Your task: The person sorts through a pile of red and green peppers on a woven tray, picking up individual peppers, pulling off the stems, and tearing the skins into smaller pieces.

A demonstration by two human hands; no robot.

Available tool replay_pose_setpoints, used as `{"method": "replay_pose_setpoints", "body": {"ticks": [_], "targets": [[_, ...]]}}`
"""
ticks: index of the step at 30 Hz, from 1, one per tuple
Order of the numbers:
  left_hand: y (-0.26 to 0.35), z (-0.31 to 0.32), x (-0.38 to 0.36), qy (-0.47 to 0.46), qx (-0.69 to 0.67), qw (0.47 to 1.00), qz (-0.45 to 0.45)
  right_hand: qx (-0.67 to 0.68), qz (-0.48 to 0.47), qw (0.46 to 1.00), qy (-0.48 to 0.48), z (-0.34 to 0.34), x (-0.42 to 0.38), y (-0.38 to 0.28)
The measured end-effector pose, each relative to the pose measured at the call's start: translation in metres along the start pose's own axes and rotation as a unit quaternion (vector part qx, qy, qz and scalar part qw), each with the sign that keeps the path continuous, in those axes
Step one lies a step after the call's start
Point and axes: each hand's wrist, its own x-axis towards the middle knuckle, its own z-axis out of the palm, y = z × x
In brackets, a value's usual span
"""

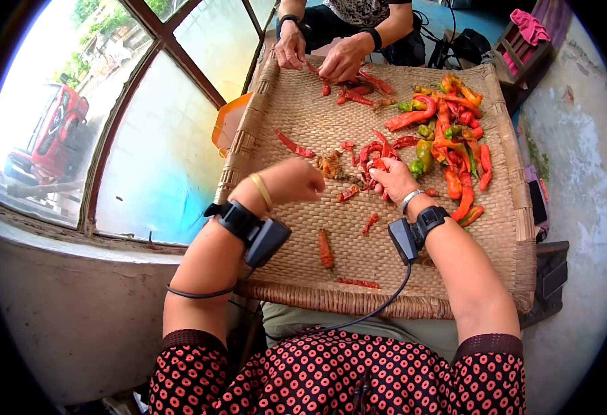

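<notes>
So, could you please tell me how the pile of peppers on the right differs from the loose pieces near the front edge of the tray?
The pile of peppers is heaped, whole and mixed red, orange and green. The loose pieces lie scattered, small and only red. Both rest on the woven tray.

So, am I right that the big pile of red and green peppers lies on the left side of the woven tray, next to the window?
Not quite: the head view shows the pile of peppers on the right side of the woven tray, away from the window. The right hand touches its near edge, the left hand is closed beside it.
</notes>
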Motion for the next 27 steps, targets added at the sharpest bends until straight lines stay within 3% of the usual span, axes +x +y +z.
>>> {"method": "replay_pose_setpoints", "body": {"ticks": [2, 4, 6, 12, 19, 21, 23, 25, 27], "targets": [[0.012, 0.031, 0.005, -0.136, 0.014, 0.99, 0.019, 0.003, 0.006, 1.0, 0.003, 0.0, -0.001, -0.001], [0.022, 0.052, 0.011, -0.193, 0.071, 0.977, 0.049, 0.009, 0.011, 1.0, 0.009, 0.001, -0.004, -0.003], [0.018, 0.065, 0.016, -0.207, 0.07, 0.972, 0.087, -0.006, -0.001, 1.0, 0.005, 0.001, -0.006, -0.005], [0.026, 0.06, 0.018, -0.255, 0.129, 0.958, 0.034, 0.01, 0.004, 1.0, 0.001, 0.0, -0.007, -0.006], [0.03, 0.055, 0.016, -0.248, 0.174, 0.952, 0.044, 0.002, 0.005, 1.0, 0.003, 0.001, -0.008, -0.008], [0.025, 0.052, 0.018, -0.188, 0.145, 0.969, 0.076, -0.004, -0.004, 1.0, 0.012, 0.002, -0.005, -0.003], [0.024, 0.028, 0.013, -0.056, 0.022, 0.997, 0.042, -0.005, -0.006, 1.0, 0.012, 0.001, -0.007, -0.005], [0.017, 0.005, 0.008, 0.206, -0.016, 0.976, 0.074, -0.009, -0.009, 1.0, 0.006, 0.001, -0.011, -0.012], [0.012, -0.018, -0.001, 0.455, -0.049, 0.887, 0.066, -0.014, -0.012, 1.0, 0.001, 0.001, -0.009, -0.012]]}}
